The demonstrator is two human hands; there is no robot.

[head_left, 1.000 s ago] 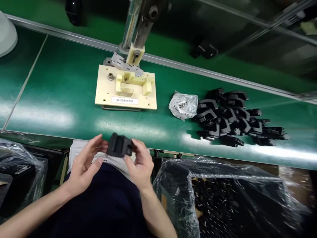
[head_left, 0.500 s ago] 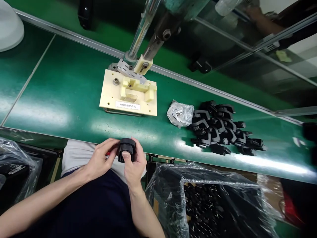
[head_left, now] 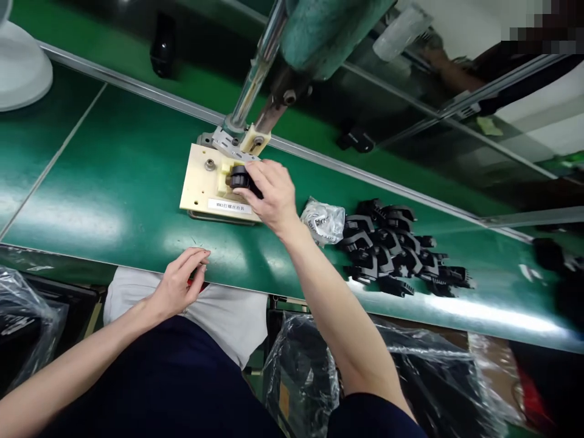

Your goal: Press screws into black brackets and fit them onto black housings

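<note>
My right hand (head_left: 272,193) is closed around a black, rounded plastic part (head_left: 238,176), thumb at the front and fingers over its right side. The part sits between the raised yellow blocks of a cream-coloured fixture plate (head_left: 191,188) that bears a white printed label (head_left: 229,206). How far it is seated is hidden by my fingers. My left hand (head_left: 180,281) hovers by the table's front edge, fingers curled and thumb tip close to the fingertips. Whether something small lies in that pinch cannot be seen. A bit of red shows behind it.
A metal post (head_left: 253,73) and a thick green machine body (head_left: 319,36) stand over the fixture. Right of it lie a clear plastic bag (head_left: 323,220) and a pile of black and grey parts (head_left: 387,249). A plastic-lined box (head_left: 301,371) stands below the table edge.
My right hand has carried the black part from in front of my body up and forward onto the fixture. My left hand has let go of it and stays near the table edge.
</note>
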